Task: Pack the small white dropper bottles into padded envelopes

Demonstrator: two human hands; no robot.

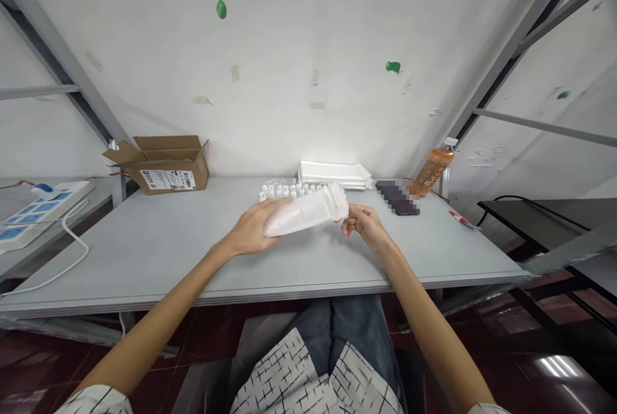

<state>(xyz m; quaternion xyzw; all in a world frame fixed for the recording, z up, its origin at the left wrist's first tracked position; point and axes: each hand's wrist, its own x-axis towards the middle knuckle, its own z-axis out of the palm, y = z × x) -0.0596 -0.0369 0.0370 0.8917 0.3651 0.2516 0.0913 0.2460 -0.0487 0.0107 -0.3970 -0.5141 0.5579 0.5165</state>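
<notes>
patterned shirt [274, 375] and jeans [359, 321] closest to the cam, below the worktop's [125, 260] front edge. white plastic packet [306, 211] is up over the middle of the worktop: left hand [250, 227] has its grip closed round one end, right hand's [365, 226] fingers curl in at the other, can't tell if they're pinching it. small white looped-top pieces [277, 191] stand grouped toward the back edge, so i'd call those set out. packet's not put down yet, and whether it's full or empty i can't tell.

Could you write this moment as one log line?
left hand: holds white package | right hand: at its other end | table: cardboard box, bottle
</notes>
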